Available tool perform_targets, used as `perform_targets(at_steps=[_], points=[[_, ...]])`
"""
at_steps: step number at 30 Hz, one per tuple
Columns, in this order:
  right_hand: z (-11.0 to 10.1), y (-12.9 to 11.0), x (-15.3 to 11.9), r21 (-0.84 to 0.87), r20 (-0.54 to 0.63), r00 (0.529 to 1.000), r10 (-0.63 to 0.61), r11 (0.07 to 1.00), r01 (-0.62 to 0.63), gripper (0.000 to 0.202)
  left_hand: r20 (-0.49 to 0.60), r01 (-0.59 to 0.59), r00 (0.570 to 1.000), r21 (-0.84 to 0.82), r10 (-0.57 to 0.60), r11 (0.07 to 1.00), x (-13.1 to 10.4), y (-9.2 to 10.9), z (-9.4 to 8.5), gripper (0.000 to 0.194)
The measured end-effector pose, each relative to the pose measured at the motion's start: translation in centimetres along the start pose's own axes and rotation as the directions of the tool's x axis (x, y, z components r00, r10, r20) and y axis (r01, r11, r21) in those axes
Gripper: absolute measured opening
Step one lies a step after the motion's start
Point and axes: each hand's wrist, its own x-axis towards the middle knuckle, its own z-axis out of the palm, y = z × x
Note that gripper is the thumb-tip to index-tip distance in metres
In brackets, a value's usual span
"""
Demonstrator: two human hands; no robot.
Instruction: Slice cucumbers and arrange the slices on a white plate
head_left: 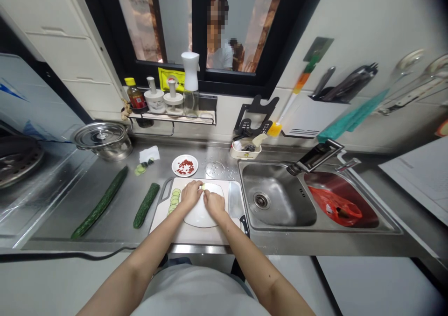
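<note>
A white, rounded-square plate (203,214) lay flat on a pale cutting board (189,236), a small pale-green cucumber piece (203,186) at its far edge; left of it, thin cucumber slices (174,200) overlapped in a row.

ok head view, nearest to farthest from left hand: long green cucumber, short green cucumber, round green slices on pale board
1. Round green slices, on pale board
2. Short green cucumber, left of board
3. Long green cucumber, farther left
</note>
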Motion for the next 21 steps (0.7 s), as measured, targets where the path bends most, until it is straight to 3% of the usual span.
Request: perform_targets(at_steps=[9,16,21], points=[[-0.4,0.1,-1.2,0.027,-0.029,1.0,-0.004,1.0,0.004,0.036,-0.103,0.046,0.993,-0.156,-0.063,0.987,-1.9,-1.1,0.2,0.023],[-0.8,0.0,-2.9,0.068,-0.032,0.999,-0.01,0.998,0.012,0.034,-0.189,0.128,0.965,-0.27,-0.182,0.954,-6.3,-4.9,-1.0,0.025],[-0.8,0.3,-4.9,0.13,-0.087,0.996,-0.026,0.991,0.038,0.032,-0.193,0.215,0.942,-0.283,-0.275,0.935,-9.7,-7.4,-2.3,0.03]])
